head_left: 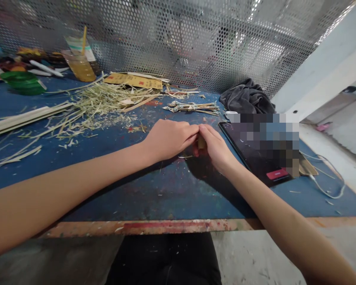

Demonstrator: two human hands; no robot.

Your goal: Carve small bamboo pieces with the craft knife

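Note:
My left hand (169,138) and my right hand (215,148) meet over the middle of the blue table (136,190), fingers curled and fingertips touching. Between them they pinch a small tan piece (201,141), perhaps a bit of bamboo or straw; most of it is hidden by the fingers. A thin pale sliver (185,156) lies on the table just under my left hand.
A heap of straw shavings (101,105) and flat pale strips (23,118) lie to the left. A bundle of tied sticks (192,107), a dark cloth (246,99), a tablet (255,154) with a white cable (329,190), a cup of yellow liquid (80,65) and a perforated metal screen (178,39) surround the hands.

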